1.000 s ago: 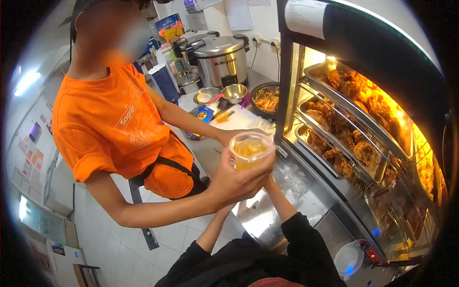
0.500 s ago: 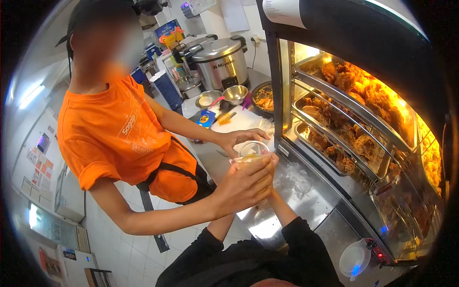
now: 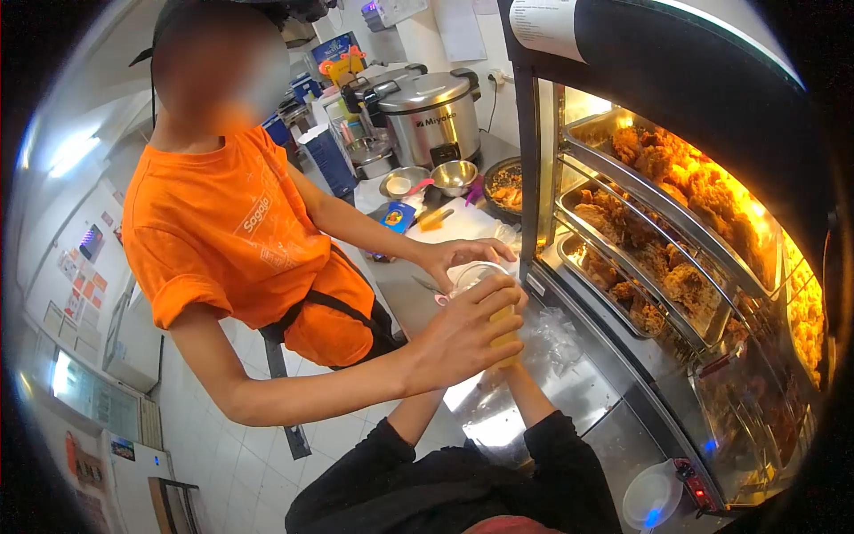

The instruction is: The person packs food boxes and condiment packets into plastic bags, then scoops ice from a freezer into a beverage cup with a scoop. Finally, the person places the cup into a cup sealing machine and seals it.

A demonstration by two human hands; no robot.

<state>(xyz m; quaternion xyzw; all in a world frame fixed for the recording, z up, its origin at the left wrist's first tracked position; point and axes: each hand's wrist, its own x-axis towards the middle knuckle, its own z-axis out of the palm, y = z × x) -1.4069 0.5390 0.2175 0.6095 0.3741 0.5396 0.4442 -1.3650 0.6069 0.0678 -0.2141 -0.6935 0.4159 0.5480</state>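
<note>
Upper-body covering: black garment point(image 3: 463, 489), matte, no visible markings. Sleeves point(image 3: 569, 454): black, loose, ending at the forearms; forearms point(image 3: 529, 398) bare below the hems. Lower frame edge: dull red item point(image 3: 511, 525), type indeterminate.

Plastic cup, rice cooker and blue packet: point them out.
Plastic cup point(image 3: 464, 277): head view, upper part near the rim.
Rice cooker point(image 3: 414, 141): head view, front of the steel body.
Blue packet point(image 3: 397, 216): head view, middle of its printed face.

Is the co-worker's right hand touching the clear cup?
Touching: the head view shows the co-worker's right hand with its fingers curled against the cup.
</note>
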